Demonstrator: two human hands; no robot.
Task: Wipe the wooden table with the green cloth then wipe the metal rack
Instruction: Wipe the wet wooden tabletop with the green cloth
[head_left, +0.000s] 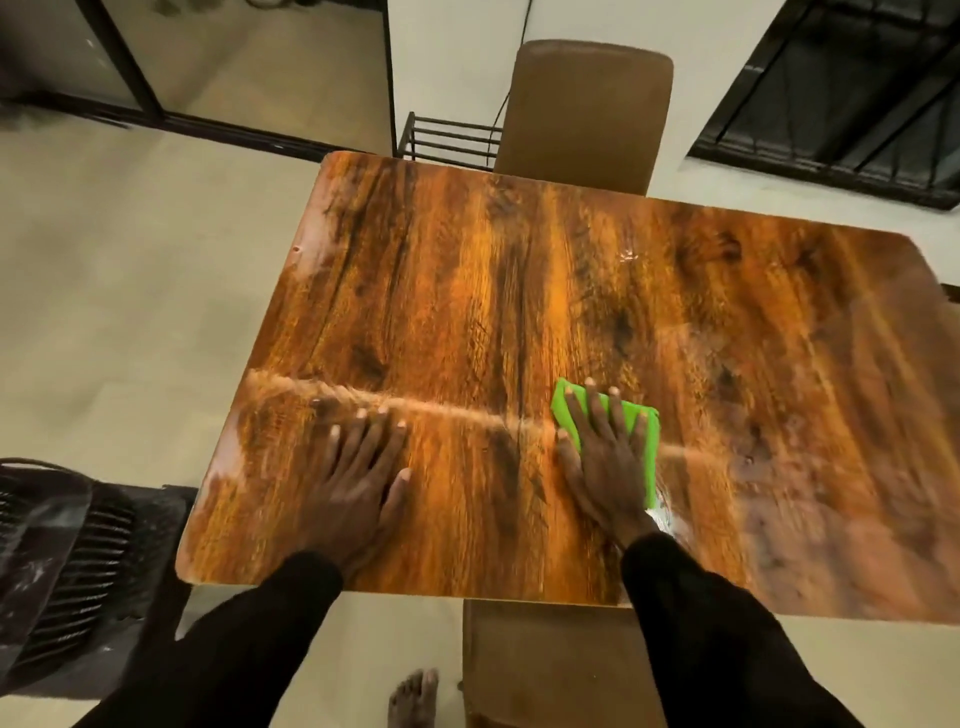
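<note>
The wooden table fills the middle of the head view, glossy with dark grain. My right hand lies flat with straight fingers on the folded green cloth, pressing it onto the table near the front right. My left hand rests flat on the bare wood to the left, fingers spread. A wet streak runs across the table at fingertip height. The black metal rack stands on the floor beyond the table's far edge, partly hidden by a chair.
A brown chair stands at the far side and another brown chair sits under the near edge. A dark slatted chair is at the left. My bare foot is on the beige floor. A black window grille is at the right.
</note>
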